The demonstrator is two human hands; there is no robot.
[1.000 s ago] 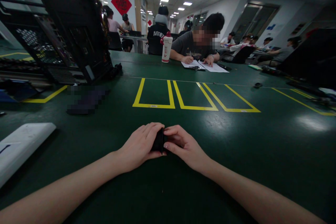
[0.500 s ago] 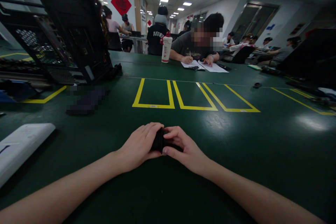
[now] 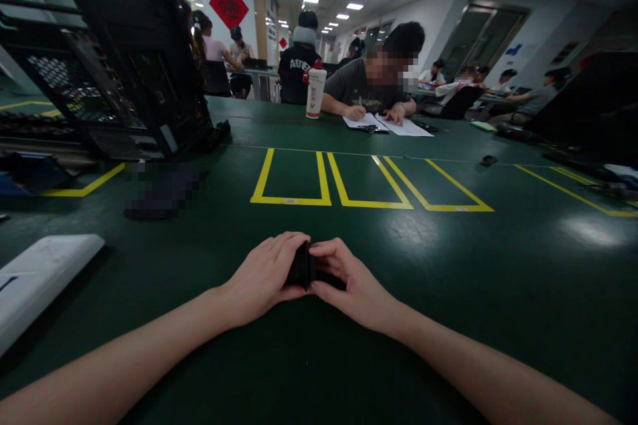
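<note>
A small black object point(image 3: 300, 268) with a raised rim stands low over the green table, partly covered by my fingers. Its exact kind cannot be made out. My left hand point(image 3: 264, 275) wraps round its left side, fingers over the top and thumb below. From the right, my right hand point(image 3: 355, 289) curls at the rim, with thumb and fingertips against it and a gap under the palm.
Yellow tape outlines point(image 3: 290, 201) mark the green table point(image 3: 448, 339) beyond my hands. A black computer case point(image 3: 144, 73) stands left, a white device point(image 3: 44, 279) nearer. Across the table a person point(image 3: 371, 83) writes on papers point(image 3: 406, 127) beside a white bottle point(image 3: 314, 93).
My right fingertips have shifted slightly at the black object's rim, and more of its right side shows. My left hand keeps its place.
</note>
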